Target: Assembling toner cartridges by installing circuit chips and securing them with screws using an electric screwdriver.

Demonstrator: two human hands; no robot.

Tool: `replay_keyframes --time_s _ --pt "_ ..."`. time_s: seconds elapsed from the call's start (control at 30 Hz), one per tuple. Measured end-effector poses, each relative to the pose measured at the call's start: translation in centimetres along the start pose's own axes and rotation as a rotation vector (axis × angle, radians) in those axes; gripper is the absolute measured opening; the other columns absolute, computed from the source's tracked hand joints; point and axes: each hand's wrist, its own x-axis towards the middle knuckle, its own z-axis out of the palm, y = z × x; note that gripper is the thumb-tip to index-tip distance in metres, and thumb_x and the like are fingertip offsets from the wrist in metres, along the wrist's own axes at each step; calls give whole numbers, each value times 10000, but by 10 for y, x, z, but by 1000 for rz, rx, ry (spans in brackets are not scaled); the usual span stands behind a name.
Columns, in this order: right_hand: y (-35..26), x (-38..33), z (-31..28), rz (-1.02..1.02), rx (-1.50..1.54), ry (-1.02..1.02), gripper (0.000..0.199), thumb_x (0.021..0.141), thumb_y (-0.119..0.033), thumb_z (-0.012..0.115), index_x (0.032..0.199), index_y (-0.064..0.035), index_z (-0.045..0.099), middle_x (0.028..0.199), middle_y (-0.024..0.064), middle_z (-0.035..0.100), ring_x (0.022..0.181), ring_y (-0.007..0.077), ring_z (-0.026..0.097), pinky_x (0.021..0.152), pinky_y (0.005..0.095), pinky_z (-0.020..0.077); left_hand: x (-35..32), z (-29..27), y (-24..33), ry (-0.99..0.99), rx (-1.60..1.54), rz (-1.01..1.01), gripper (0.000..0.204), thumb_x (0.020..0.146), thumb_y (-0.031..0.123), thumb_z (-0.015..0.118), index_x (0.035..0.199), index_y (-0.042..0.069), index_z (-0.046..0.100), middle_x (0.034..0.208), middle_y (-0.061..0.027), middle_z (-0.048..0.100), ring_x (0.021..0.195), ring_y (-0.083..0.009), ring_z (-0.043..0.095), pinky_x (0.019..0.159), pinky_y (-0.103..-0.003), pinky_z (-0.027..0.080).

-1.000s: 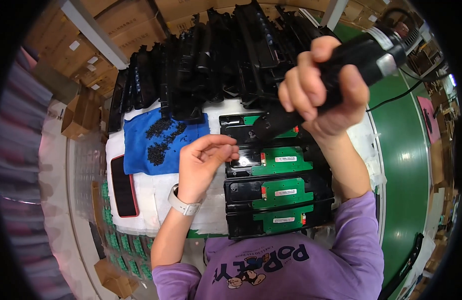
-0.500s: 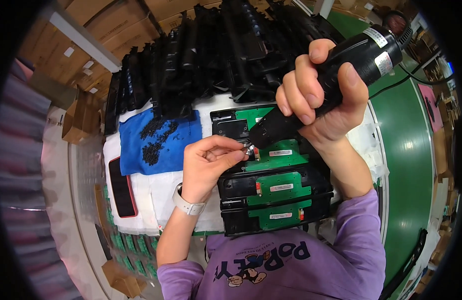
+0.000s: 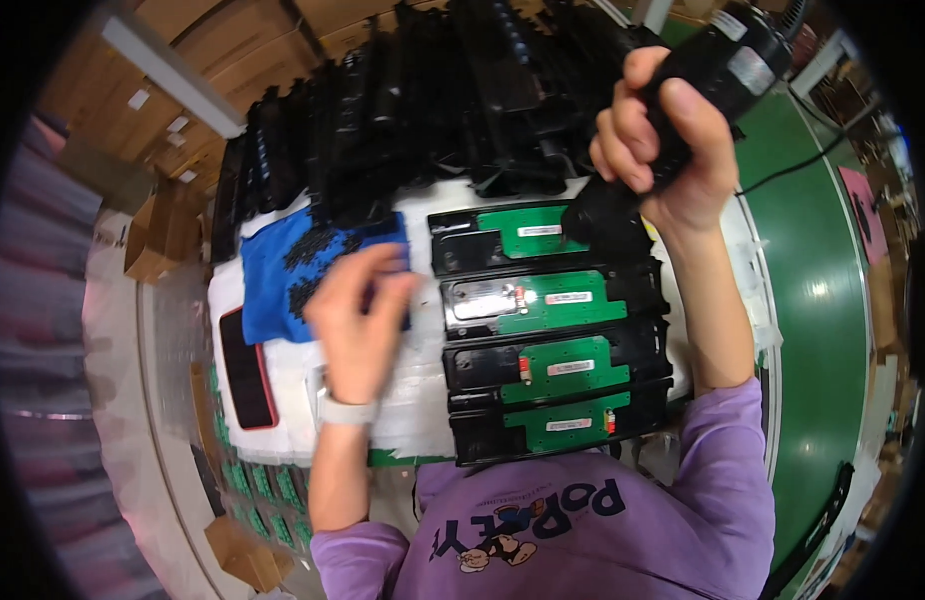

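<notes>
My right hand [image 3: 673, 150] is wrapped round a black electric screwdriver [image 3: 718, 85], raised at the upper right with its dark nose slanting down to the left. The nose hangs over the farthest of several black plastic housings [image 3: 463, 240], each carrying a green circuit board [image 3: 580, 365]. My left hand [image 3: 358, 315] is smeared by motion at the near right edge of a blue cloth [image 3: 268, 260]. Its thumb and forefinger stand apart, and nothing shows between them. Small black screws [image 3: 308, 245] lie heaped on that cloth.
Many long black plastic parts [image 3: 413, 110] are piled along the far side of the table. A phone with a red edge [image 3: 248, 375] lies left of my left hand. Green boards [image 3: 268, 490] sit below the table's left edge. The tool's cable [image 3: 798, 165] trails at the right.
My left hand has left the housing, where its fingers were pinched at the tool's tip, and moved left to the blue cloth. My right hand has lifted the screwdriver up and away.
</notes>
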Motion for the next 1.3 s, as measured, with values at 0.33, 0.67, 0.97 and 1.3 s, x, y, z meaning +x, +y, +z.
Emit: replay_keyframes --time_s 0.33,0.67,0.97,1.3 --pt "20 7 -31 -35 -428 54 195 772 -133 594 857 20 507 520 56 454 373 127 417 395 250 349 5 -54 -63 -63 863 -107 124 736 122 655 805 23 629 795 -133 574 739 -321 558 635 -377 452" --pt "27 9 -31 -18 -513 41 173 763 -140 607 751 7 517 513 50 471 381 119 442 380 231 340 9 -47 -63 94 655 -10 80 787 42 595 834 -12 631 772 -165 599 680 -351 564 621 -373 446" --pt "32 7 -27 16 -520 -18 190 745 -147 672 672 -27 544 490 4 499 390 70 465 388 202 342 12 -37 -66 -6 -368 -386 148 875 132 582 922 -6 610 754 -27 618 603 -69 531 565 -172 414" --pt "1 -3 -5 -48 -120 -108 297 845 -300 492 958 -29 447 543 -12 396 385 85 375 426 263 363 20 38 -10 -553 -994 -560 149 874 97 559 948 -29 591 774 -49 622 627 -65 529 589 -167 430"
